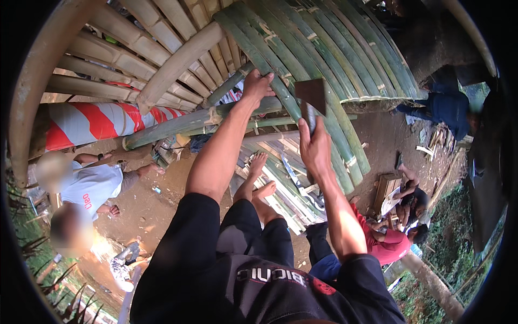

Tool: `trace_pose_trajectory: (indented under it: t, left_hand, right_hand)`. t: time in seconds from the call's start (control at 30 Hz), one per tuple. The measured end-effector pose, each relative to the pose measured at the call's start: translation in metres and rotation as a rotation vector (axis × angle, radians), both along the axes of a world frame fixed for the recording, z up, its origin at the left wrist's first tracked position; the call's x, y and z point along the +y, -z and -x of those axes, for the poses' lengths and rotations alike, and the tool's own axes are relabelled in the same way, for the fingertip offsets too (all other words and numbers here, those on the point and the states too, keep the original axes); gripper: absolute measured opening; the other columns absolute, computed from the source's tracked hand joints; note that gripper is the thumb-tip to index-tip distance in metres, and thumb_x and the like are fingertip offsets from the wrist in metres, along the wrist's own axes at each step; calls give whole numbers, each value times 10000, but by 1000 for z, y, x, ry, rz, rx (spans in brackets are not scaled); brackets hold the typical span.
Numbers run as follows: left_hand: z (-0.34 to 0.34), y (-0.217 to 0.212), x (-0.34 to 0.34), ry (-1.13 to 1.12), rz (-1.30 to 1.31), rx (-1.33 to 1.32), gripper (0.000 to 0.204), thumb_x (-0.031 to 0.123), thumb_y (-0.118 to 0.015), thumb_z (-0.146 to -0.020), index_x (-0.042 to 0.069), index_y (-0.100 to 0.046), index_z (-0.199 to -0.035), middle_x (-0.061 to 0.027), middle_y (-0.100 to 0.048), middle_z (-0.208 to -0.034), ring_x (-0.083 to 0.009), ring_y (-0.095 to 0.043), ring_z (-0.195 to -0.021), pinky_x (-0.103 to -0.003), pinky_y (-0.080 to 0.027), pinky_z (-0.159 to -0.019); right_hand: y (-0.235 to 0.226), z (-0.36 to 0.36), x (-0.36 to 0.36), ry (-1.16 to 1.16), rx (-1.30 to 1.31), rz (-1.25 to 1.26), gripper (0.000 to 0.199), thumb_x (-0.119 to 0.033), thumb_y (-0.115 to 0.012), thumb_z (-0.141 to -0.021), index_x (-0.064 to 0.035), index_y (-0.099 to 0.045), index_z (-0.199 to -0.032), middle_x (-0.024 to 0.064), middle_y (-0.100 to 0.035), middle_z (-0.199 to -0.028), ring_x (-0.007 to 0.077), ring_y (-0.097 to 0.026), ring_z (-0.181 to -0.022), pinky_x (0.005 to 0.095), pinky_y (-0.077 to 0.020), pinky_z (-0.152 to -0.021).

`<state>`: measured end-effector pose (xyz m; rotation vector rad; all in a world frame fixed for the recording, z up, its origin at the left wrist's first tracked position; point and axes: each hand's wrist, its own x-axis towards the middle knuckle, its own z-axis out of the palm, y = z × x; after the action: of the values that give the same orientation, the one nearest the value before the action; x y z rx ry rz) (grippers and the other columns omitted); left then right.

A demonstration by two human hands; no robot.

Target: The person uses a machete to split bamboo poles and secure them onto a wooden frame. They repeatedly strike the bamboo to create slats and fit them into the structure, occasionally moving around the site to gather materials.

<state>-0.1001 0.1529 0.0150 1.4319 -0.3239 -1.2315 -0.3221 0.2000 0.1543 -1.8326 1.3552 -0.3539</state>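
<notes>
My right hand [315, 143] is closed round the handle of a hatchet [312, 96]. Its broad, rust-brown blade stands over a row of split green bamboo strips [337, 59]. Farther left, my left hand [258, 86] grips the edge of the outermost bamboo strip [283, 92], fingers bent at its side. The strips lie side by side in a curved, overlapping slope, and several lower ends stick out past the others near my right forearm. A thick green bamboo pole [172, 129] runs beneath my left wrist.
Pale bamboo slats [140, 40] and a curved beam [181, 67] rise at upper left. A red-and-white wrapped post [102, 125] lies below them. Under my bare feet are split bamboo pieces [275, 208] and a handsaw [291, 173]. Co-workers sit or stand on both sides.
</notes>
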Motion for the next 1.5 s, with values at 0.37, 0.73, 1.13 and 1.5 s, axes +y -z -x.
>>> trace_pose_trajectory:
  t: [0.37, 0.73, 1.13, 1.5]
  left_hand:
    - [16, -14, 6, 25, -40, 43, 237, 169, -566, -948, 49, -536, -1150, -82, -624, -1027, -243, -670, -805, -373, -584, -691]
    - [15, -12, 6, 47, -34, 39, 279, 164, -570, -942, 31, -526, -1183, -95, -623, -1050, -264, -661, -784, -383, -585, -692]
    - [22, -22, 9, 45, -55, 70, 197, 163, -573, -942, 42, -552, -1097, -82, -624, -1021, -244, -659, -812, -381, -585, -718]
    - [18, -21, 2, 38, -11, 110, 207, 163, -606, -922, 27, -566, -1071, -101, -631, -967, -248, -654, -799, -390, -588, -699]
  right_hand:
    - [10, -4, 14, 123, -230, 105, 321, -301, -501, -988, 10, -517, -1064, 50, -525, -593, 99, -515, -534, 298, -397, -463]
    - [53, -1, 14, 49, -96, 302, 338, -255, -528, -963, 60, -515, -1084, 215, -591, -669, 391, -596, -614, 461, -462, -578]
    - [42, -11, -4, 2, 88, -38, 428, -379, -525, -953, 46, -485, -924, 343, -577, -705, 522, -582, -722, 531, -451, -593]
    - [62, -5, -2, 74, 91, 170, 458, -426, -520, -951, 31, -521, -933, 246, -586, -636, 429, -602, -600, 467, -455, -555]
